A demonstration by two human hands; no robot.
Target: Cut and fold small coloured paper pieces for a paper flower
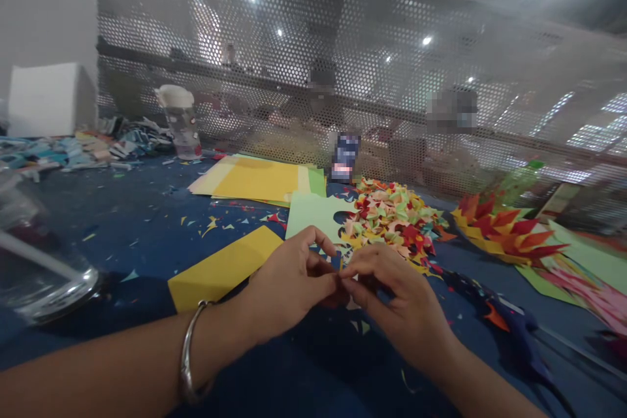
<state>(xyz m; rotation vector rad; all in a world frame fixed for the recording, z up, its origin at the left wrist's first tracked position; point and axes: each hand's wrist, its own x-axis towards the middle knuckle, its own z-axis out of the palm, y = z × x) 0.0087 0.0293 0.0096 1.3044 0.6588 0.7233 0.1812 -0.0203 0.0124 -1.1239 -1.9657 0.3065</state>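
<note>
My left hand (291, 284) and my right hand (396, 297) meet over the dark blue table (122, 222), fingertips pinched together on a small blue piece of paper (337, 260). A metal bangle (189, 353) circles my left wrist. Just beyond the hands lies a heap of small folded paper pieces (392, 219) in red, yellow, green and pink. A yellow sheet (220, 268) lies left of my left hand, and a pale green sheet with cut-outs (313, 212) sits behind it.
Yellow sheets (255, 179) lie further back. A plastic cup (181, 121) and paper scraps stand at the back left, a clear container (34, 261) at the near left. An assembled red-orange paper piece (504, 232) and a dark glue gun (509, 330) are right. People sit behind the perforated screen.
</note>
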